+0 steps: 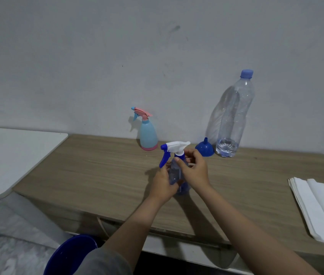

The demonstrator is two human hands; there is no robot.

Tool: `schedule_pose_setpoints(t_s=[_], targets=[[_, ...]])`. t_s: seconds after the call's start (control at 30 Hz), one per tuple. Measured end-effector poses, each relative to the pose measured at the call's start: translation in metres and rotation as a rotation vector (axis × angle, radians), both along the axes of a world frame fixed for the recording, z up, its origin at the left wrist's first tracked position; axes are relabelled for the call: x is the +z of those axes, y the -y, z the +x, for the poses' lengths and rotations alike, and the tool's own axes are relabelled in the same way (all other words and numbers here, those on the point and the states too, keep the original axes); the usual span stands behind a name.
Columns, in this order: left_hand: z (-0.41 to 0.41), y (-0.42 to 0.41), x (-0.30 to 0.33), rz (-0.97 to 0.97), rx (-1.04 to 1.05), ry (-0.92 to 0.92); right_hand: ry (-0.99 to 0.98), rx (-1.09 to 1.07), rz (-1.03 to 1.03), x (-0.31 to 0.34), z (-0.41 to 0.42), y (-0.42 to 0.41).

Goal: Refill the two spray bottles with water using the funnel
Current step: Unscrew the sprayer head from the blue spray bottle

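Blue tub (68,255) — cut off at bottom edge. Pale spray bottle (148,133), tabletop's (97,165) back edge. Blue spray bottle (177,173), mid-tabletop — body partly hidden by gripping left hand (162,183); right hand (194,167) pinches its collar. Funnel (204,148), inverted. Water bottle (231,120). Napkins (320,207), right edge.

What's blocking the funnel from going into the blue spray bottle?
The spray head sits on the bottle's neck, covering the opening. The left hand holds the blue spray bottle and the right hand grips at its collar. The funnel rests upside down on the table, nothing between.
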State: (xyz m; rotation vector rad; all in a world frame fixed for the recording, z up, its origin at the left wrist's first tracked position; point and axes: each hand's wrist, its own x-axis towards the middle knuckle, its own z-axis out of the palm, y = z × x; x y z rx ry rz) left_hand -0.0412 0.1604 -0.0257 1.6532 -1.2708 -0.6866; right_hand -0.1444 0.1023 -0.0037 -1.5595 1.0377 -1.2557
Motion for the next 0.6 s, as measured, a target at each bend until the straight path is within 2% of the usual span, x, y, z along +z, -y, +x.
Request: schedule_pose_setpoints(t_s=[0.13, 0.4, 0.6], targets=[[0.0, -0.001, 0.0, -0.04, 0.031, 0.016, -0.035, 0.019, -0.026, 0.003, -0.002, 0.0], [0.0, -0.002, 0.0, -0.053, 0.016, 0.017, 0.014, 0.022, -0.055, 0.03, -0.003, 0.007], [0.002, -0.003, -0.001, -0.074, -0.002, 0.026, 0.116, -0.048, -0.162, 0.084, -0.01, 0.015]])
